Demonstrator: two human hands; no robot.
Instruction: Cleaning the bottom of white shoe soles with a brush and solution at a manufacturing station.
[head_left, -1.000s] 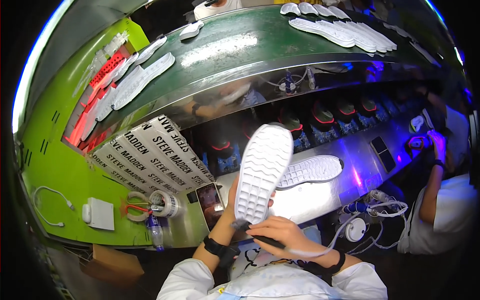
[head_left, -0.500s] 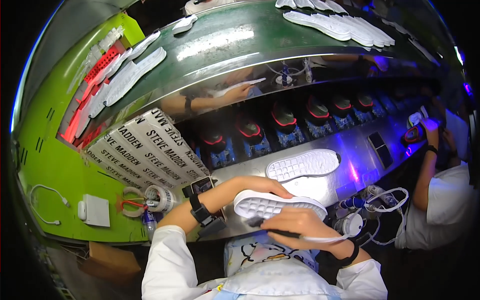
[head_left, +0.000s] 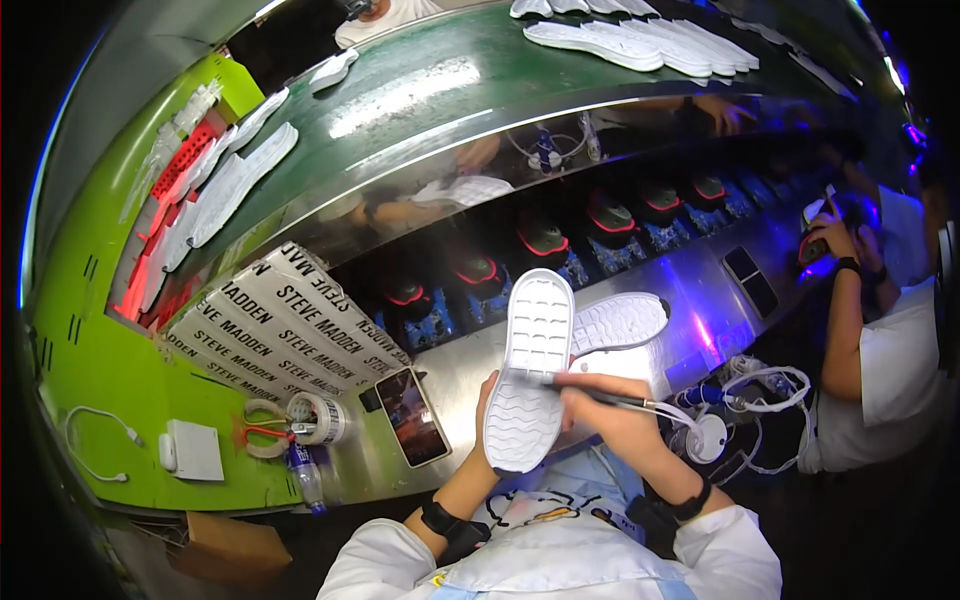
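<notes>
A white shoe sole (head_left: 528,425) stands nearly upright in front of me, its grid-patterned, wavy-ribbed inner face toward me. My left hand (head_left: 487,420) is closed around its left edge from behind; most of those fingers are hidden. My right hand (head_left: 607,408) grips a dark-handled brush (head_left: 625,400) with a whitish tube trailing from it. The bristles touch the sole around its middle and look blurred. Just behind lies a second white sole (head_left: 625,320) on the metal bench, partly covered by the held one.
A phone (head_left: 412,418) lies left of my hands, near a printed box (head_left: 285,320) and tape roll (head_left: 320,418). Dark red-trimmed shoes (head_left: 540,235) line the shelf. White soles (head_left: 640,48) lie on the green belt (head_left: 450,110). Right: a cabled pot (head_left: 708,438) and a co-worker's hand (head_left: 832,238).
The held sole has swung from lying sideways to nearly upright. My left hand has moved from over its top to its left edge, uncovering the phone. The brush has moved up onto the sole's face.
</notes>
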